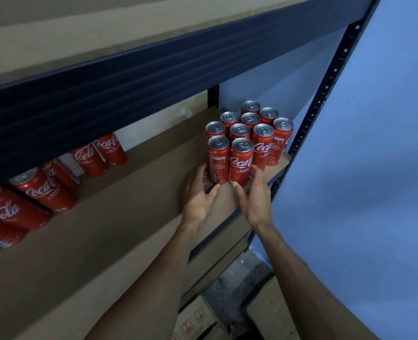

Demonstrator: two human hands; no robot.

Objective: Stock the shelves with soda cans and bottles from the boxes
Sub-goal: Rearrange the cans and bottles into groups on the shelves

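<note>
Red slim cans, two of them, going down at the front edge of the can block (239, 130). This reads as the placing step, with stocking well under way. The next move calls for a clean release pulled straight back, since tall narrow cans tip easily, then a reach down for more stock.

Left fingers (202, 175) curl round the low left side of the left front can (218, 159), thumb across its front base. The opening is about can-width, a real grip rather than a flat push. Right fingers (255, 174) lie close together and run up the right side of the right front can (241, 163), wedged between it and the next can in the block. The thumb is at the front base, so it pinches low. I can't tell if either can base is fully down on the board.

Left hand (198, 195) and right hand (254, 197) sit just in front of the block, near each other but apart.

The block stands upright on the shelf board (141, 192), packed in rows. Just right of the block is the perforated post (325, 89). Well left of it is a row of wider cola cans (43, 190). Above it is the dark beam (105, 94). Below and in front of it, on the floor, are the cardboard boxes (195, 320), contents not visible.
</note>
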